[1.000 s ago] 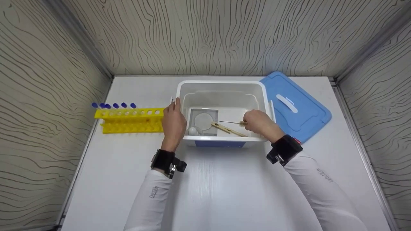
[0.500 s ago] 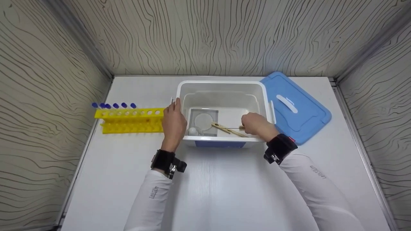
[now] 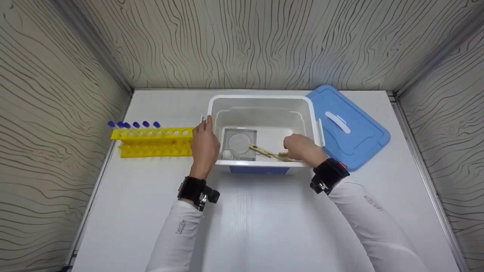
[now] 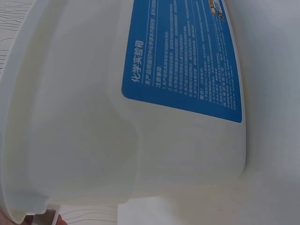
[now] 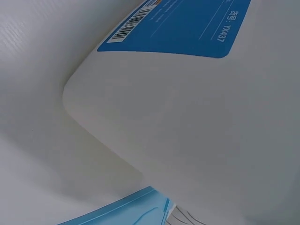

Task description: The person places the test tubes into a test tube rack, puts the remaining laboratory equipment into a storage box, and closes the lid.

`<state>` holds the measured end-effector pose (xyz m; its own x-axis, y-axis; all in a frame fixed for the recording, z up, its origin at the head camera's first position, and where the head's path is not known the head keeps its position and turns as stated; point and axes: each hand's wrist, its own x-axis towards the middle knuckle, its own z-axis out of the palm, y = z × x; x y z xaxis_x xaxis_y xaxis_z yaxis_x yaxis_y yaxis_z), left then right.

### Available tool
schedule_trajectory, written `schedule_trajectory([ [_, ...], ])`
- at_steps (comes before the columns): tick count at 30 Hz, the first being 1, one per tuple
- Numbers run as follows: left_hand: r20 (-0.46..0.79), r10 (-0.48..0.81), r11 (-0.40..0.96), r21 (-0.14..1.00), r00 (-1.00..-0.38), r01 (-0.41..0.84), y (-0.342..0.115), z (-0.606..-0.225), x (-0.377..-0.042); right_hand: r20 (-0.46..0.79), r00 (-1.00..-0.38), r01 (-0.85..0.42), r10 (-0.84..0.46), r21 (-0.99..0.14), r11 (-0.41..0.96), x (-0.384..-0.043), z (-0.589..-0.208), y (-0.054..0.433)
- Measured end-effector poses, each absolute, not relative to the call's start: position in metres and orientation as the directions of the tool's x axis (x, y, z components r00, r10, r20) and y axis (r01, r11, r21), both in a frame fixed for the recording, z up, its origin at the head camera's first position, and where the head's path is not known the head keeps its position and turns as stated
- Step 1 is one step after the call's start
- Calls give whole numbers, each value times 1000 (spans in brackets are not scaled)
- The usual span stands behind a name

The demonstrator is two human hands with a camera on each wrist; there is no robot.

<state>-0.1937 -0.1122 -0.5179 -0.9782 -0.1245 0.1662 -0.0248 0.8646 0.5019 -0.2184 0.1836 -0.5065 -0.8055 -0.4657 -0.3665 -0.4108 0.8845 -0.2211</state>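
In the head view, a white plastic box [image 3: 261, 97] stands at the middle of the table. My left hand [image 3: 205, 145] grips its left rim by the side handle. My right hand [image 3: 301, 147] is inside the box at the right, fingers curled at a test tube brush [image 3: 283, 155] with a thin wire stem and tan bristles. Its fingertips are hidden. The brush crosses over a wooden test tube clamp [image 3: 259, 149] lying on the box floor. Left of these are a grey square mesh with a pale round centre [image 3: 239, 143] and a small clear rounded item [image 3: 227, 154].
A yellow test tube rack [image 3: 155, 152] stands left of the box, holding several blue-capped tubes [image 3: 136, 124]. The blue lid [image 3: 355, 132] with a white handle lies to the right. Patterned walls enclose the white table at the back and sides.
My right hand has moved slightly left and toward the front of the box. The brush has come down from above the clamp to lie across it. My left hand has stayed put.
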Motion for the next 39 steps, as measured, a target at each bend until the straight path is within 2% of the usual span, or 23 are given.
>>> schedule_trajectory([
  [10, 169, -130, 869, 494, -977, -30, -112, -516, -194, -268, -801, -444, -535, -334, 831, -211, -498, 190],
  [16, 174, -130, 870, 493, -976, -28, -113, -517, -194, -132, -854, -426, -503, -378, 822, -207, -488, 190],
  [22, 159, -130, 863, 504, -979, -33, -112, -516, -193, 79, -910, -390, -406, -490, 780, -199, -480, 201],
  [26, 161, -128, 864, 502, -979, -30, -112, -516, -193, 221, -924, -383, -314, -562, 733, -193, -478, 214],
  [32, 163, -132, 867, 496, -978, -35, -111, -517, -194, 412, -889, -417, -200, -547, 726, -188, -480, 237],
  [39, 172, -135, 874, 484, -976, -35, -110, -517, -194, 529, -847, -390, -54, -547, 741, -188, -490, 266],
])
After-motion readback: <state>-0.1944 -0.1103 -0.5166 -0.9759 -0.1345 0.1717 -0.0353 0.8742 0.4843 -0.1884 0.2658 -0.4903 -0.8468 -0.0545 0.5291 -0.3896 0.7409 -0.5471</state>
